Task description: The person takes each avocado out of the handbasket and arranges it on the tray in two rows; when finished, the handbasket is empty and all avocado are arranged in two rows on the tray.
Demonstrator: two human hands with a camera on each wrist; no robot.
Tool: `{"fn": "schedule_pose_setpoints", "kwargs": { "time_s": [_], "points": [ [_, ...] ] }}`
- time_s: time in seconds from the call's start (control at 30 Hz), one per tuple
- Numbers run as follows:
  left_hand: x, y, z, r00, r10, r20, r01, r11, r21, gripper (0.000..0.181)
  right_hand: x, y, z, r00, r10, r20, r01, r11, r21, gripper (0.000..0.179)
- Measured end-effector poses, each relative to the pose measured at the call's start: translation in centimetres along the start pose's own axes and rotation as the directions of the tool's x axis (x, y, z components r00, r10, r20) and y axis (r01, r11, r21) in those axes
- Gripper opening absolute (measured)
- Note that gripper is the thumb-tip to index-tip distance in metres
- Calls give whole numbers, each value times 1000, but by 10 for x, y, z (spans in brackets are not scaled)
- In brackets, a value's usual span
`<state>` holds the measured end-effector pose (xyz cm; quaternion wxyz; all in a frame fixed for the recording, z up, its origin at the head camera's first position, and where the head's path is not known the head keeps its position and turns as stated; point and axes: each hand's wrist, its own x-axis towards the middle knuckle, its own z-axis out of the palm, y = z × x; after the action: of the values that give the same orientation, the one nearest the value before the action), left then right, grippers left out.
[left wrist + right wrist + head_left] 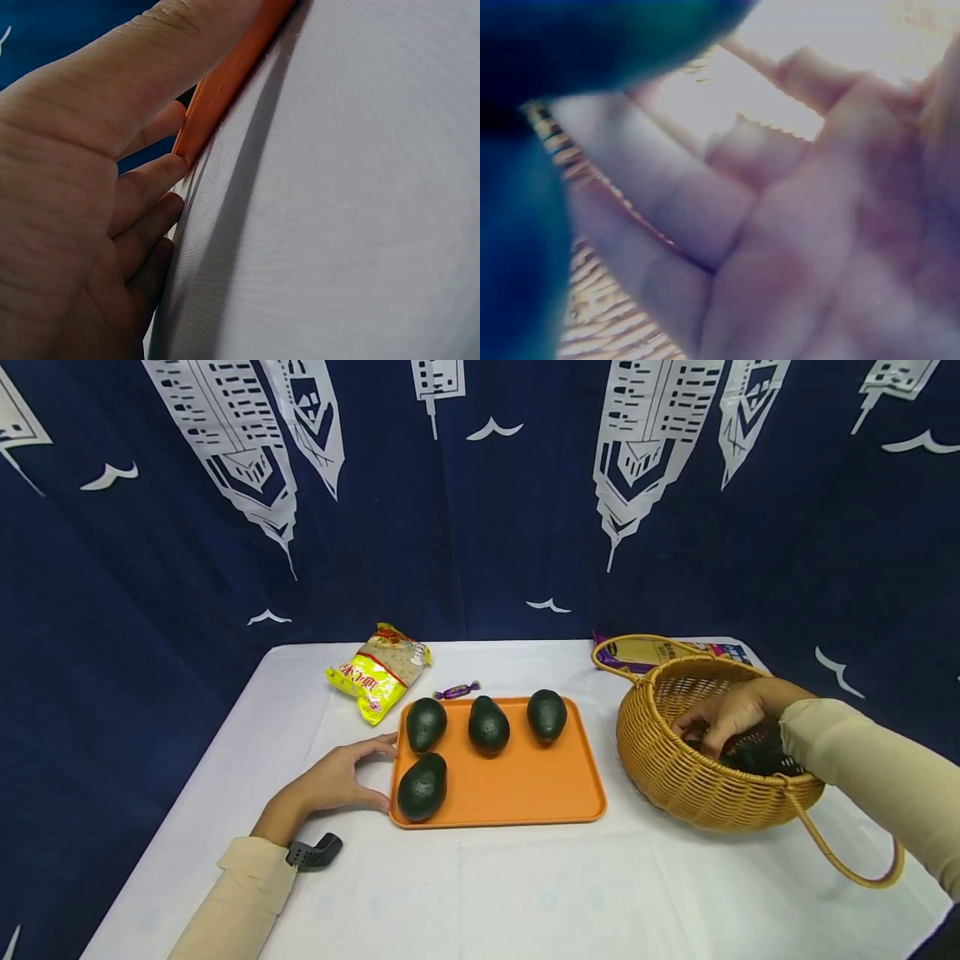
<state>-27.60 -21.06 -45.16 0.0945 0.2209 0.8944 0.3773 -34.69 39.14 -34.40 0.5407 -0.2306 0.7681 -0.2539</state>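
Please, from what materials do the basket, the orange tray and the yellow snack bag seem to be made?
The basket looks like wicker, perhaps rattan or imitation, with a slight sheen: its strands are visibly woven. The orange tray is probably smooth plastic, judging by its even colour and moulded rim. The yellow snack bag seems thin plastic film, being shiny, creased and printed.

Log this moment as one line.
left hand: touching tray edge | right hand: inside basket, grip unclear | avocados: four on tray, more in basket
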Motion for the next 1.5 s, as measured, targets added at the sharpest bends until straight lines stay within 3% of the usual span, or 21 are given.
{"fn": "schedule_pose_setpoints", "kwargs": {
  "time_s": [0.17,0.33,0.43,0.53,0.63,0.77,0.83,0.9,1.03,1.1,1.2,1.3,1.43,1.5],
  "points": [
    [0,0,2,1000,6,1,-6,1000,2,75,-18,0,-3,983,-67,-172,67,998,-8,49],
    [-1,0,2,1000,15,-2,-15,1000,6,75,-32,3,-5,952,-161,-262,168,986,6,45],
    [-1,0,1,1000,16,-7,-16,1000,7,75,-40,2,-3,925,-191,-329,204,979,4,44],
    [-3,-1,1,1000,11,-6,-11,1000,7,75,-48,-4,0,880,-219,-422,218,975,-50,43],
    [-6,-3,0,1000,-6,0,6,1000,6,76,-54,-13,4,827,-263,-496,244,964,-105,43],
    [-3,-4,-5,1000,-9,9,9,1000,13,76,-65,-20,16,733,-293,-614,261,954,-144,45],
    [-1,-3,-8,1000,4,9,-4,1000,20,76,-71,-25,23,663,-312,-680,264,948,-177,48],
    [1,-4,-9,1000,6,12,-6,1000,16,74,-73,-34,27,580,-351,-735,268,934,-234,51],
    [-1,-6,-9,1000,-10,23,10,1000,5,75,-64,-60,33,438,-446,-781,322,888,-327,59],
    [-2,-5,-8,999,-17,30,17,1000,2,75,-55,-72,39,390,-472,-791,402,860,-315,60],
    [-1,-5,-6,1000,-14,27,14,1000,7,74,-41,-91,49,337,-503,-796,564,785,-257,62],
    [0,-5,-6,1000,-11,21,11,1000,5,74,-25,-111,59,316,-530,-787,686,700,-196,64],
    [0,-5,-7,1000,-10,16,10,1000,-5,75,3,-133,77,306,-543,-782,730,661,-173,63],
    [0,-5,-8,1000,-11,17,11,1000,-5,75,22,-140,89,301,-527,-795,735,659,-158,61]
  ]
}}
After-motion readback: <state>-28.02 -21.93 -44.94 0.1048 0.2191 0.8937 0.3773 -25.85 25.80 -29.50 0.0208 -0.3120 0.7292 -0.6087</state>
